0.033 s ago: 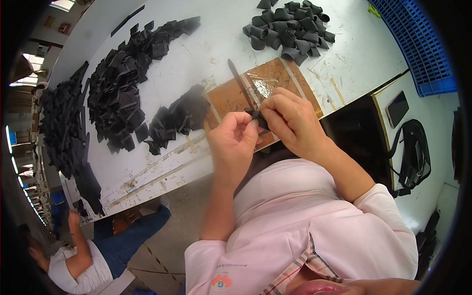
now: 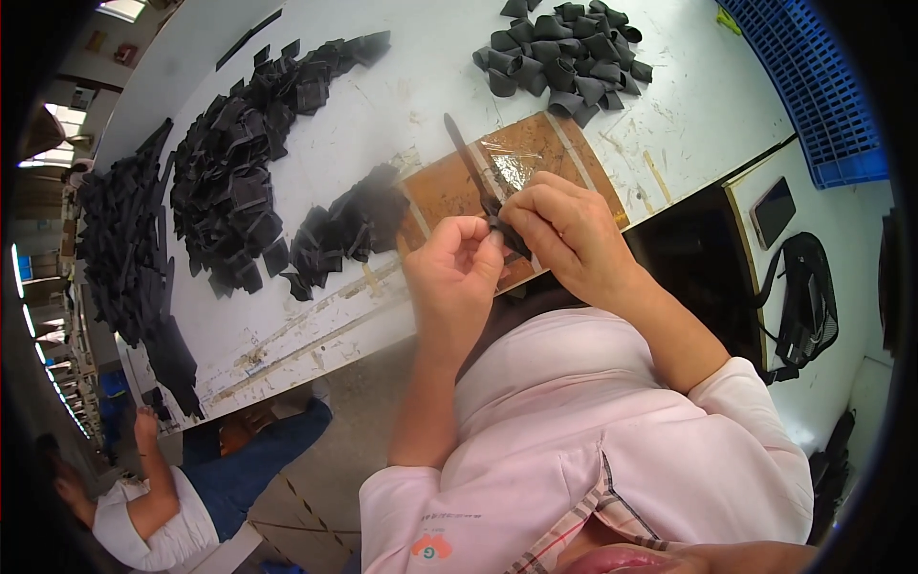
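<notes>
A small piece of black fabric (image 2: 514,241) is pinched between my two hands above the front part of a brown board (image 2: 600,177). My left hand (image 2: 454,273) is closed, thumb against the curled fingers, at the left end of the piece. On the other side my right hand (image 2: 569,230) has its fingers bent down over the fabric, hiding part of it. A narrow dark strip (image 2: 464,143) with a rounded tip extends across the board, its near end by my fingers. Left of the board lies a small heap of flat black fabric pieces (image 2: 349,225).
Larger heaps of black pieces (image 2: 225,163) cover the table's left side. Rolled black fabric loops (image 2: 564,57) are piled beyond the board. At right are a blue crate (image 2: 818,105), a phone (image 2: 773,212) and a black mesh bag (image 2: 808,297). Another person (image 2: 163,507) sits at lower left.
More of the black piece's pointed lower end shows between my hands. My right fingers have shifted very slightly; the heaps are unchanged.
</notes>
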Action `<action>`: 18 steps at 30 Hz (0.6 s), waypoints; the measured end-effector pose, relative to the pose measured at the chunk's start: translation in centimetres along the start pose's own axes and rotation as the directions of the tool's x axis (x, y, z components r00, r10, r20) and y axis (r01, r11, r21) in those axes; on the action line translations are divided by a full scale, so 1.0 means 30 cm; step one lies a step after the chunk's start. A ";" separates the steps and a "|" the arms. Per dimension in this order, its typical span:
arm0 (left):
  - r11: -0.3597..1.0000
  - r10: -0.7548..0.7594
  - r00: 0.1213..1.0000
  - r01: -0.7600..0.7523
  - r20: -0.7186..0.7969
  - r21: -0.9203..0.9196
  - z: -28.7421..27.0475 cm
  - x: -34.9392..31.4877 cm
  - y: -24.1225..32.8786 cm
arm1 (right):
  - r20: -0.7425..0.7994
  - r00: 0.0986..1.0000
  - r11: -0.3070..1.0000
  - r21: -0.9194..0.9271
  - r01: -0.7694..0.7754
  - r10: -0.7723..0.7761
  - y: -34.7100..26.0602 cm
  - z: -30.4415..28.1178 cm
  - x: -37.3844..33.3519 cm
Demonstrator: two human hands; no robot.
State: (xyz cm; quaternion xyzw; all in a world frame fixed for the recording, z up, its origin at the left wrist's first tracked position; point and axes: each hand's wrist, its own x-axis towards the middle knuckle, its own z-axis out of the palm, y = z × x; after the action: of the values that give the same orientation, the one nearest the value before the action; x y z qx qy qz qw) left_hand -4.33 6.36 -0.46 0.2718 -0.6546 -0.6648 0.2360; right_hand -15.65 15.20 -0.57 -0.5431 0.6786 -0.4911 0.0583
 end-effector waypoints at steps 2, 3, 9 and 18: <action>0.998 0.056 0.997 -0.054 -0.050 0.040 0.006 0.005 -0.004 | 0.050 0.997 0.983 0.172 -0.067 0.059 0.002 -0.003 -0.001; 0.982 0.136 0.989 -0.128 -0.049 0.139 0.006 0.007 -0.001 | 0.044 0.995 0.983 0.162 -0.090 0.084 -0.007 -0.008 0.000; 0.804 0.463 0.870 -0.332 -0.170 0.493 0.048 0.015 -0.026 | -0.081 0.993 0.976 -0.208 0.066 -0.085 -0.010 0.026 0.011; 0.522 -0.107 0.971 0.239 0.216 -0.819 -0.009 0.059 0.021 | 0.092 0.859 0.691 0.554 -0.465 0.504 0.013 -0.003 0.054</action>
State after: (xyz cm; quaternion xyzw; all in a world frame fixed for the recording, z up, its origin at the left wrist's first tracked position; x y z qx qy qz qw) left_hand -5.48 4.94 0.09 0.1425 -0.2405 -0.9337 0.2238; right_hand -16.63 13.95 -0.08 -0.2865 0.6254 -0.6521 0.3185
